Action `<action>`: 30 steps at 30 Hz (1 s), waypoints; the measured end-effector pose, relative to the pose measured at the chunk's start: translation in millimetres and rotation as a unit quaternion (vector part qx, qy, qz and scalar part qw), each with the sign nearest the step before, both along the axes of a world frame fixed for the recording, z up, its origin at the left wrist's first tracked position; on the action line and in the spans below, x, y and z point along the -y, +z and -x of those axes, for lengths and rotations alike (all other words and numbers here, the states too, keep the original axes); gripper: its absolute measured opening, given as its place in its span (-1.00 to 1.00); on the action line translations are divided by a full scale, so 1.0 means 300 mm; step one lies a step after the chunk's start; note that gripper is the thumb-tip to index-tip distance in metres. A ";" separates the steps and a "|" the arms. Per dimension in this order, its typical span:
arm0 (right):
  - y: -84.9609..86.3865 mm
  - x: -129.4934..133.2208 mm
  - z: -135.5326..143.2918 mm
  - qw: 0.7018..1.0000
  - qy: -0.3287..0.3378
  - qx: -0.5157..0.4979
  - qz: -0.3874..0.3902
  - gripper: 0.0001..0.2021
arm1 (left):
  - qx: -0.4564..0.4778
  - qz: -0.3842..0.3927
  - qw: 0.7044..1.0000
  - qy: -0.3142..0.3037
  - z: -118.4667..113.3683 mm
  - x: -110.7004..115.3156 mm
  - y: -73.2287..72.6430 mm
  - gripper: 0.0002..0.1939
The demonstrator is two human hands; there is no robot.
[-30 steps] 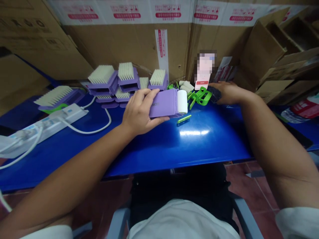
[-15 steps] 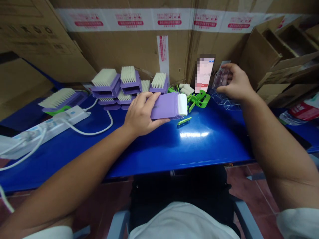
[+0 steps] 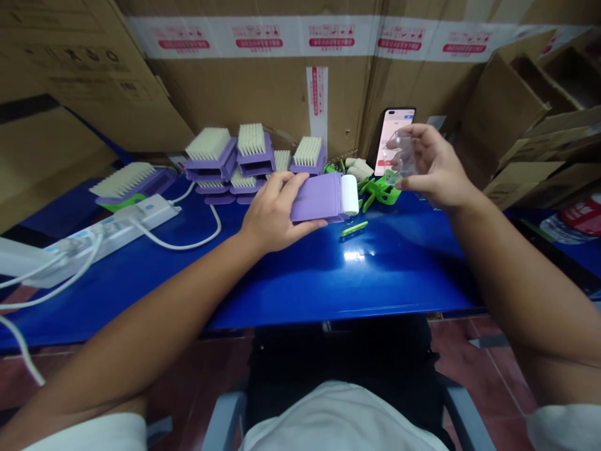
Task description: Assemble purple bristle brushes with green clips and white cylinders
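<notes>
My left hand (image 3: pixel 275 214) is closed around a flat purple plastic case (image 3: pixel 318 199) with a ribbed white roller (image 3: pixel 349 195) at its right end. In my right hand (image 3: pixel 436 164) is a clear plastic cover (image 3: pixel 399 155), pinched between thumb and fingers and raised in front of the phone. Below the purple case lies a thin green strip (image 3: pixel 354 229) on the blue table. Green plastic clips (image 3: pixel 382 190) and white rollers (image 3: pixel 359 168) are heaped just beyond the case, between my two hands.
Purple brushes with cream bristles (image 3: pixel 209 144) are stacked at the back left, and another brush (image 3: pixel 123 181) lies farther left. A white power strip (image 3: pixel 107 235) with cables is on the left. A phone (image 3: pixel 389 134) leans against cardboard. Open cardboard boxes (image 3: pixel 521 113) stand right.
My right hand has lifted a clear cover from the pile of clear parts and moved it left towards the phone. My left hand still holds the purple case. The view has shifted slightly.
</notes>
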State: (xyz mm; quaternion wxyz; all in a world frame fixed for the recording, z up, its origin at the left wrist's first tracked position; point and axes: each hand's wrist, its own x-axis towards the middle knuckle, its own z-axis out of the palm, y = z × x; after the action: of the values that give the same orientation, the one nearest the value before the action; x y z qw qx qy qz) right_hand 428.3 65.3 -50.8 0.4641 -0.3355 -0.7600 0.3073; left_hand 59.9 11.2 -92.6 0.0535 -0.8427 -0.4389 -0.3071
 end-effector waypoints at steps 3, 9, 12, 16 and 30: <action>-0.013 0.006 0.024 0.999 0.030 0.015 -0.010 -0.11 | -0.005 0.004 1.000 0.003 -0.003 0.002 0.002 0.00; -0.032 0.017 0.068 0.997 0.053 0.039 -0.032 -0.03 | -0.010 0.017 1.000 0.010 -0.006 0.004 0.007 -0.04; -0.032 0.038 0.088 0.996 0.068 0.054 -0.034 -0.05 | -0.010 0.022 1.000 0.011 -0.008 0.005 0.008 -0.05; -0.031 0.060 0.104 0.994 0.084 0.066 -0.026 -0.05 | -0.009 0.031 0.999 0.012 -0.010 0.009 0.011 -0.07; -0.051 0.093 0.133 0.992 0.102 0.076 0.017 -0.06 | -0.008 0.029 1.000 0.006 -0.011 0.008 0.011 -0.05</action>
State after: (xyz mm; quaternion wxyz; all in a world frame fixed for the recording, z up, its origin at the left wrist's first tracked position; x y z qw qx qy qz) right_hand 388.3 37.6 -66.1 0.3658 -0.2859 -0.8181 0.3394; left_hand 63.1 8.7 -89.5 0.0343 -0.8435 -0.4524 -0.2875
